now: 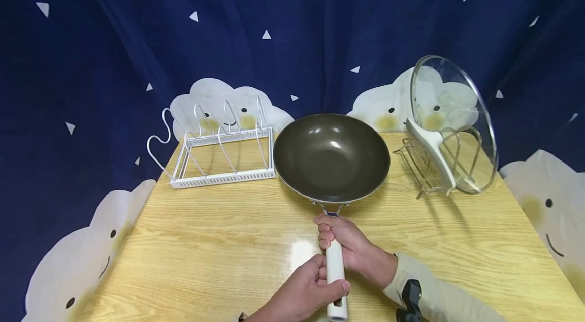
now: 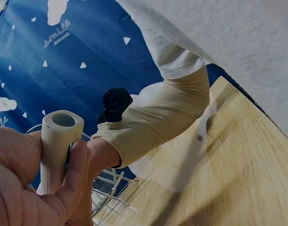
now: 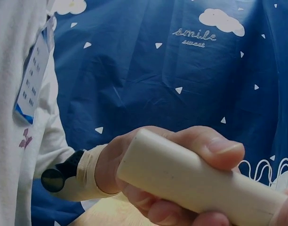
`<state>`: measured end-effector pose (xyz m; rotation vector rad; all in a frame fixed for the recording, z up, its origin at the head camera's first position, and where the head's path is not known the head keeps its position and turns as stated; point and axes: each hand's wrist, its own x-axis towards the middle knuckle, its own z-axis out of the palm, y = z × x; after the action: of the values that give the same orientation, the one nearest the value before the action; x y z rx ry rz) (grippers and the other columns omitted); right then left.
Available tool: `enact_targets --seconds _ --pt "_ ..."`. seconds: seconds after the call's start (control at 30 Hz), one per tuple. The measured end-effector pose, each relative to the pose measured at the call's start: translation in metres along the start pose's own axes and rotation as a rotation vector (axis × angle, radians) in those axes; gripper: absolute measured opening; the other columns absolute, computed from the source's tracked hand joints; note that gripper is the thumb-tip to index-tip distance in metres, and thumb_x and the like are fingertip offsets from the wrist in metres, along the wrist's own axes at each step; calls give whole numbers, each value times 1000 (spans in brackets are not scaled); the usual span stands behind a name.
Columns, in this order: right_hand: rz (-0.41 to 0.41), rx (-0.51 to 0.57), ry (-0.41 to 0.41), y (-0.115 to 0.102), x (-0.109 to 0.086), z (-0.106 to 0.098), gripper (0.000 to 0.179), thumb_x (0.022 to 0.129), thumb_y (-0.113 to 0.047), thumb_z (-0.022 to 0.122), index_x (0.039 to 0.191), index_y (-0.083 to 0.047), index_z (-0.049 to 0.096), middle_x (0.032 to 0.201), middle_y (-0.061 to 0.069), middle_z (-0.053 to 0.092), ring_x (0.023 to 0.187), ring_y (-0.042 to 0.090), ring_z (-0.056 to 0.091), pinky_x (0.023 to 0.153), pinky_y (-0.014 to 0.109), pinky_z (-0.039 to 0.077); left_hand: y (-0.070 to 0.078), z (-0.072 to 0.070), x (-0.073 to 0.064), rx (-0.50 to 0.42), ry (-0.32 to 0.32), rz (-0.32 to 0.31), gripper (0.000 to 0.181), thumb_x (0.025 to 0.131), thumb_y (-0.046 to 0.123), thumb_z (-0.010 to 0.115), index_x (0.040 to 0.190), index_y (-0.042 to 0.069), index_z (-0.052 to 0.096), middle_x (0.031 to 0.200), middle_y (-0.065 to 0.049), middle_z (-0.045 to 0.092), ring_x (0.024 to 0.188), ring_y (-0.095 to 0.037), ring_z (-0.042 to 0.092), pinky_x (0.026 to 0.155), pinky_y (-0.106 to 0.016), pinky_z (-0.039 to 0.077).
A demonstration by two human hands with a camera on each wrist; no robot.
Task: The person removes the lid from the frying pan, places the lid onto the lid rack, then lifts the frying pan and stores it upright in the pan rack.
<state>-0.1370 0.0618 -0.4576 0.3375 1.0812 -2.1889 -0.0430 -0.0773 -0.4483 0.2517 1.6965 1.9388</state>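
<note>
At the tabletop's (image 1: 205, 240) middle, right of the rack (image 1: 228, 178), the pan (image 1: 331, 159) should handle stiff, front-heavy and slick inside; its handle (image 1: 335, 263) suits holding; the right hand (image 1: 354, 246) grips its far end, the left hand (image 1: 303, 289) its near end.

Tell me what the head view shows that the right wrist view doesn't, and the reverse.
Head view only: the wok's dark bowl, plus the glass lid and its wire stand.

Right wrist view only: the badge on the white shirt, and the curtain's "smile sweet" lettering.

Both: the left hand gripping the pale handle, the starry navy curtain and the white wire rack, only its loops in the wrist view.
</note>
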Motion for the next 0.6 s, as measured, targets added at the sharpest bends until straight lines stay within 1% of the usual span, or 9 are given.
enact_targets --seconds 0.13,0.2,0.4,0.6 --pt "-4 -3 -4 -2 -3 3 23 101 -5 51 84 -13 38 58 -10 43 48 -3 39 45 11 37 5 0 -2 1 -11 5 25 94 13 71 108 1 54 82 2 67 72 -3 59 66 -15 46" --pt "-9 -4 -4 -3 -4 4 23 101 -5 51 85 -14 38 58 -10 43 48 -3 39 45 11 37 8 0 -3 16 -13 3 25 94 13 71 108 1 54 81 2 67 72 -3 59 66 -15 46" --pt "-28 -6 1 -8 -7 10 25 103 -5 50 83 -14 37 58 -10 43 47 -3 38 45 11 36 18 -2 -4 112 -17 8 24 95 17 71 108 3 56 80 3 68 72 -3 60 65 -15 45" --pt "-30 6 -4 -13 -11 16 27 103 -5 49 80 -14 37 58 -10 42 47 -3 38 45 11 36 26 -4 -5 172 -23 18 25 95 19 71 108 3 57 79 5 68 72 -2 62 65 -15 46"
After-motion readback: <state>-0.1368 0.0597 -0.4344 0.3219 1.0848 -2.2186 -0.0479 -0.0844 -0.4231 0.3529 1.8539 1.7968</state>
